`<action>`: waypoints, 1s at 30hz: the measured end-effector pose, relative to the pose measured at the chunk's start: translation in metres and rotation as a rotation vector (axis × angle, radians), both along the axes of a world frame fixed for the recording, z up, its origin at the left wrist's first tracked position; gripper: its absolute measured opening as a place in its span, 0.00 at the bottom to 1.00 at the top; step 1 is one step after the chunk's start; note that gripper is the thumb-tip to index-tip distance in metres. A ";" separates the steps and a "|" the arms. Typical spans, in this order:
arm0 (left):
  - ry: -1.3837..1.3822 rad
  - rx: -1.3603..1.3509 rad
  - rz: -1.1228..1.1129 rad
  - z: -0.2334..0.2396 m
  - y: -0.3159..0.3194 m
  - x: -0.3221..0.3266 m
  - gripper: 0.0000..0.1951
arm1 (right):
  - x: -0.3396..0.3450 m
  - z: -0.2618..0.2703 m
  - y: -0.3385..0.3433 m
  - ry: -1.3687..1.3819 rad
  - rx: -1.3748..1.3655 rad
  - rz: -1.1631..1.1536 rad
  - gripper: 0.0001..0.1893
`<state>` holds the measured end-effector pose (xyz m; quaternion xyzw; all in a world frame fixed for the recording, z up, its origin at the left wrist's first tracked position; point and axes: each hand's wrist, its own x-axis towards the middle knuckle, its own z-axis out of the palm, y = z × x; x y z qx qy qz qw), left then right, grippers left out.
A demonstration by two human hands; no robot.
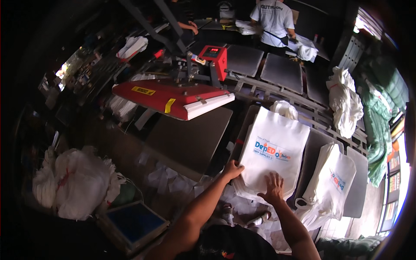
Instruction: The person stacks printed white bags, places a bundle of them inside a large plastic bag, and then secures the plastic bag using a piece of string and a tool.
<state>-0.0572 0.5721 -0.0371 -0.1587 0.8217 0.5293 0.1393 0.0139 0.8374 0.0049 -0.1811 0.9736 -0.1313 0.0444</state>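
A stack of white fabric bags [276, 133] lies before me on a dark board, the top bag bearing a printed blue and orange design. My left hand [233, 169] pinches the near left edge of the top bag, fingers curled. Spread flat near the bottom of the same bag is my right hand [274, 189], palm down and holding nothing. Left of the stack stands a heat press with its red upper platen [152, 97] raised above a flat lower platen [191, 143]. A digital display glows on its red control box [214, 53].
Another pile of printed white bags [338, 178] lies to the right. Bundled white bags [81, 182] sit at left, near a framed blue screen [136, 221]. Grey boards [281, 71] line a metal rack [292, 104]. A person [273, 24] stands at the far table; another person's arm shows nearby.
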 end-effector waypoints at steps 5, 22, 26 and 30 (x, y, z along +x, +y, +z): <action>0.005 0.069 0.039 -0.018 0.008 -0.008 0.34 | 0.002 -0.011 -0.002 0.066 -0.014 -0.017 0.52; -0.155 0.295 -0.077 0.029 0.005 0.003 0.18 | 0.016 -0.009 0.018 0.174 -0.170 0.002 0.28; -0.041 -0.140 -0.201 0.013 -0.001 0.012 0.27 | 0.027 -0.007 0.019 0.070 -0.087 0.053 0.29; 0.224 -0.383 -0.095 -0.018 -0.011 0.027 0.32 | 0.026 0.021 0.021 0.048 -0.161 0.015 0.36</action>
